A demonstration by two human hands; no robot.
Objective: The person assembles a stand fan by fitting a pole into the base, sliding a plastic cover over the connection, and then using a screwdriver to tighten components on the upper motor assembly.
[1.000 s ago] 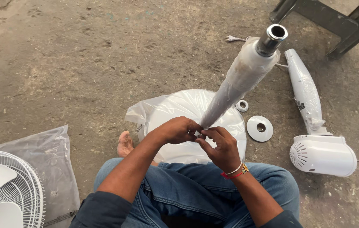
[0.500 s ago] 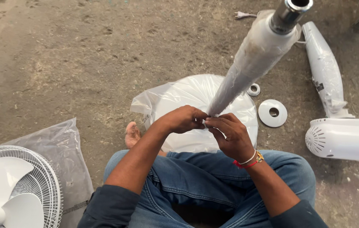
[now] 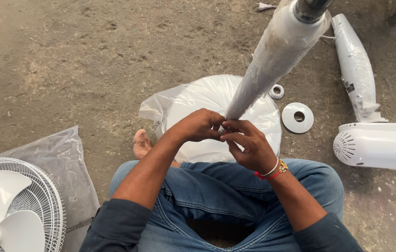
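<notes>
Left hand [image 3: 199, 125] and right hand [image 3: 249, 143] together — both pinching the wrapped pole [image 3: 272, 56] at its lower end, above the bagged base [image 3: 193, 100].

**Both hands pinching together out in front of me**

I'm sitting cross-legged, both forearms reaching forward and angling in until they're meeting. My left hand [image 3: 198, 125] is curling knuckles-up, fingertips pinching. My right hand [image 3: 249, 145] is touching it, fingers bent and pinching at the same spot, thread bracelet sitting on that wrist.

There were two hands [image 3: 202, 125] [image 3: 249, 144], one wrapped pole [image 3: 272, 60], two white rings [image 3: 297, 117] [image 3: 276, 91], one motor housing [image 3: 375, 145], one fan blade [image 3: 2, 210].
</notes>
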